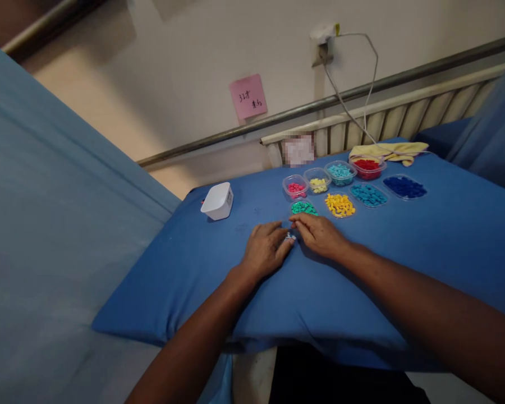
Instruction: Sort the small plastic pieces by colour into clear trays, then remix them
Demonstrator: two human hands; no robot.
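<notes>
A small pale piece (pixel 290 237) is pinched between the meeting fingertips of the left hand (pixel 264 251) and right hand (pixel 320 234) on the blue cloth (pixel 446 252), just before the green beads (pixel 303 208).

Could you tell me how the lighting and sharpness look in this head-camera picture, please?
Head view: dim, soft light, no glare on the blue cloth; faint shadow under the left hand and right hand; a blurred-out patch by the radiator; the tiny piece between the fingertips is too small to make out; edges bow.

A tiny pale piece (pixel 290 237) lies on blue cloth (pixel 193 269).
</notes>
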